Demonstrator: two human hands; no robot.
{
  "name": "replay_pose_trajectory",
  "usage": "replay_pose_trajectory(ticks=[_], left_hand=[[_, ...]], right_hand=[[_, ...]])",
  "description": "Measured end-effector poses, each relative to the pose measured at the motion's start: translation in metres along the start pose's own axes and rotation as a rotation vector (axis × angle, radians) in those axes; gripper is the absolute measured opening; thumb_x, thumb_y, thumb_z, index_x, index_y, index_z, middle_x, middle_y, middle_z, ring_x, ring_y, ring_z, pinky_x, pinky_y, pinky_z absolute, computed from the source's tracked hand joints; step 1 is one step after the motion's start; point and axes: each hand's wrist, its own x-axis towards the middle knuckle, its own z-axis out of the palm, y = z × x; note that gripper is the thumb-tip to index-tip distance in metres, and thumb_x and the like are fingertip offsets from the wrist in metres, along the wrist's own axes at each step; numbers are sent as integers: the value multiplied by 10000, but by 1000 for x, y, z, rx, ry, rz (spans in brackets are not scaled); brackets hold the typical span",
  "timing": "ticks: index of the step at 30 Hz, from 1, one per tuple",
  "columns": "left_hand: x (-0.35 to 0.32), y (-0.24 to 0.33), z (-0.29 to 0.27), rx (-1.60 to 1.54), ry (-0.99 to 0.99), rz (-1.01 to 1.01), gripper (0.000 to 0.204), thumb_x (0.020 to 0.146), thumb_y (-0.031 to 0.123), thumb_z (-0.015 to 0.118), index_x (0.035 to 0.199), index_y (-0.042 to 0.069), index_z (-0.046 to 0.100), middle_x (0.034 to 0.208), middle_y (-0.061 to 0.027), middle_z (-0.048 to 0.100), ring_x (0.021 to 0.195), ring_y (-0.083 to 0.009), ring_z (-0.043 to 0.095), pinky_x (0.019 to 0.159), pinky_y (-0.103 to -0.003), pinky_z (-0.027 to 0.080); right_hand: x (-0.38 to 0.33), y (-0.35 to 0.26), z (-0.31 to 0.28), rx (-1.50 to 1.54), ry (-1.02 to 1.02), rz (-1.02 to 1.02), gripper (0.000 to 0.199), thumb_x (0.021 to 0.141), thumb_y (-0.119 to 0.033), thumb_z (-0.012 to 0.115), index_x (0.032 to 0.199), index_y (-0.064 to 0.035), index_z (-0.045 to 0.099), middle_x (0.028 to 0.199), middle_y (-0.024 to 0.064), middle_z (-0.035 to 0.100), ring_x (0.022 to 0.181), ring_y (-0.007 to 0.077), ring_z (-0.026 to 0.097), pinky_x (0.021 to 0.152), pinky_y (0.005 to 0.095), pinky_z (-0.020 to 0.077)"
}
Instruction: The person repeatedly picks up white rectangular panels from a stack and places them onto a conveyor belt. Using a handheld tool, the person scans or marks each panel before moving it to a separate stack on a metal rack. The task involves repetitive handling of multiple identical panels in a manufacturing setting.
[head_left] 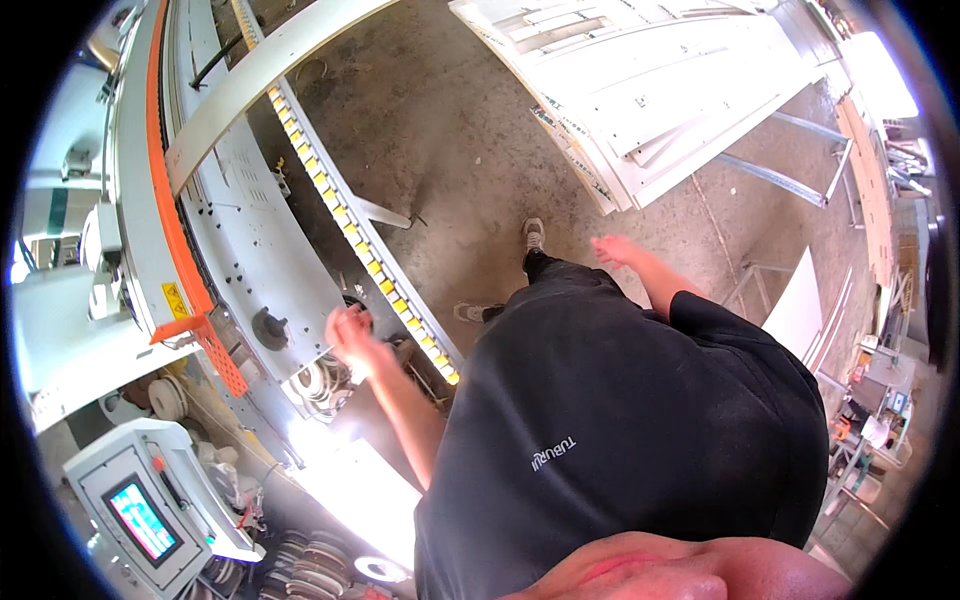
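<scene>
My left hand hangs beside the long grey machine, close to its lower end. Motion smears its fingers, so whether they hold anything is unclear. My right hand is out in the air above the floor, fingers stretched and nothing in it. The nearest thing to it is a stack of white panels on a metal stand. Across the machine and its roller rail with yellow pieces lies a long pale board.
An orange guard bar runs along the machine. At lower left stands a control box with a lit screen. Rolls of edging strip are piled near it. A metal frame juts from under the panels. Concrete floor lies between.
</scene>
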Motion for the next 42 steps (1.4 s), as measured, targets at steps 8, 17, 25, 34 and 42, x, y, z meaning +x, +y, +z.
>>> replay_pose_trajectory(ticks=[8,17,25,34,42], left_hand=[[-121,-71,165,508,-1019,-370,279,1031,117,578,1274,-20,594,1021,-86,710,874,-132,664,794,-275,540],[-145,-95,200,941,-1041,-342,353,1013,189,626,1301,-13,600,1081,-90,744,999,-151,696,883,-297,542],[-142,-94,294,886,-1123,-431,309,1026,180,608,1268,-12,610,1049,-98,739,915,-148,696,811,-272,540],[-147,-145,427,524,-1039,-532,334,1047,196,585,1295,-24,545,1198,-107,667,997,-170,646,834,-332,540],[-117,-135,340,242,-516,-595,272,1048,186,591,1223,-17,541,1152,-129,647,1032,-241,653,864,-391,561]], right_hand=[[127,-32,-135,731,287,-116,687,975,-539,598,1450,-52,503,1405,127,603,1262,274,594,973,437,502],[219,-52,-200,1396,437,78,582,984,-454,614,1395,-58,496,1279,131,619,1176,296,594,962,502,520],[207,-39,-183,1213,343,-67,417,979,-319,696,1249,-35,554,1043,83,618,887,225,637,810,407,598],[97,-93,-85,979,-321,-278,383,1047,-251,601,1346,-13,575,1257,130,681,1124,257,692,922,376,593],[107,-57,-111,1294,-311,-191,527,996,-518,597,1271,-70,632,1234,92,700,1118,235,673,875,398,552]])
